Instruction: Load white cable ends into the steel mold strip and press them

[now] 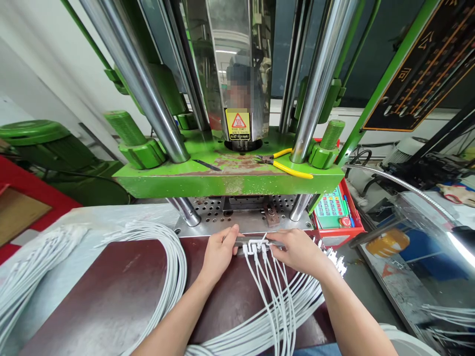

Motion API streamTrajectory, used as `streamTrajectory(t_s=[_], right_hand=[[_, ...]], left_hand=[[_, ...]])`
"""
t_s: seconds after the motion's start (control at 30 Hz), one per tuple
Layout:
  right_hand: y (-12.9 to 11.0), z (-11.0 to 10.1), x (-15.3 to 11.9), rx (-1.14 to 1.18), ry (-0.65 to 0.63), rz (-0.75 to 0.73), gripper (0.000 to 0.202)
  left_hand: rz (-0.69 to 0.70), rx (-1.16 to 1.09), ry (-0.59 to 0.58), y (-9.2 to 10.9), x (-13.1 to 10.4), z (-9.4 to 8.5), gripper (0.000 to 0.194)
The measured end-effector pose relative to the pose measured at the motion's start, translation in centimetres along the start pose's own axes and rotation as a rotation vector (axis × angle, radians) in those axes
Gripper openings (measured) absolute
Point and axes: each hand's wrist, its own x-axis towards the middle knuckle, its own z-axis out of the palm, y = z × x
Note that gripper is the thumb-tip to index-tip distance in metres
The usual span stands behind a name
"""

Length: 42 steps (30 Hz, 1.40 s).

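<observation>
White cables (pixel 272 282): both hands' fingers (pixel 230 232) pinch their metal holder bar (pixel 243 241).

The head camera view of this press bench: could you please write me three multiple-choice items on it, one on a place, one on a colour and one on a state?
1. Where do the yellow-handled pliers lie?
A. on the green press plate
B. on the brown mat
C. in the red tray

2. What colour are the cables?
A. black
B. white
C. orange

3. How does the left hand stand?
A. fist in the air
B. fingers on the metal bar
C. flat on the mat

Answers: 1 A, they rest beside a steel column; 2 B, every strand is white; 3 B, its fingertips meet the bar opposite the right hand.
</observation>
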Motion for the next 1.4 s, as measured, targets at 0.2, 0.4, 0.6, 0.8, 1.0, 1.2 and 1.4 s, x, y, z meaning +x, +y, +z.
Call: streamTrajectory(t_s=[0.2,0.4,0.6,0.8,1.0,1.2,1.4], right_hand=[[0.1,0.4,-0.4,0.137,0.068,0.000,0.053],[-1.9,1.0,-0.3,0.151,0.179,-0.068,0.056],[-3.4,2.1,0.1,0.017,0.211,-0.096,0.052],[-3.7,3.0,0.5,-0.095,0.286,-0.069,0.042],[-3.6,3.2,0.6,-0.055,0.365,-0.110,0.038],[-2.9,2.4,0.8,0.140,0.415,-0.057,0.011],[-2.3,1.5,0.8,0.311,0.331,0.058,0.013]], left_hand=[[0.010,-0.009,0.008,-0.1,0.1,0.0,0.045],[-0.009,-0.010,0.033,-0.3,0.1,0.2,0.042],[-0.010,0.007,0.038,0.0,-0.2,0.5,0.042],[-0.006,0.035,0.037,0.7,-0.7,0.4,0.041],[-0.001,0.023,0.019,0.9,-0.9,0.2,0.042],[0.037,0.027,-0.014,0.9,-1.1,0.3,0.041],[0.040,0.006,0.000,0.7,-0.7,0.3,0.042]])
